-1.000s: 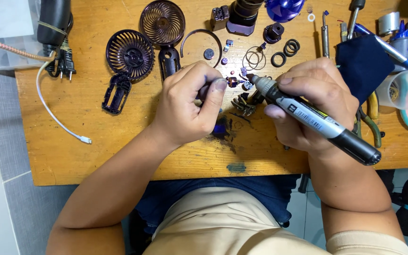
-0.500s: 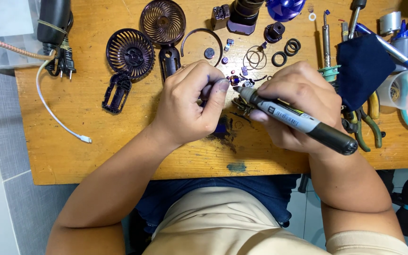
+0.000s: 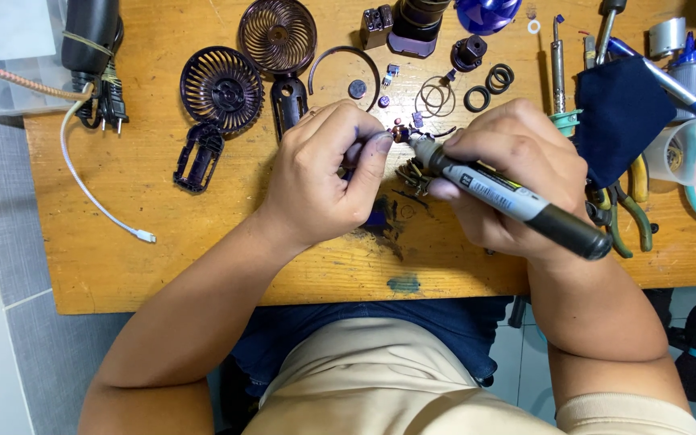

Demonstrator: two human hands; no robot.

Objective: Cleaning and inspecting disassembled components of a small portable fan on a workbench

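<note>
Wooden table (image 3: 163,242), marker (image 3: 517,201) in right hand (image 3: 509,173)

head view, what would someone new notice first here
First, the two hands at the middle of the wooden table: the right hand holds a black and grey marker pen with its tip at a small part pinched in the left hand. Behind them lie two dark round fan grilles among rings and small parts, with pliers and a blue cloth at the right.

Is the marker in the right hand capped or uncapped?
Uncapped: the marker's bare tip shows beside the small part pinched by the left hand; right hand grips it.
</note>
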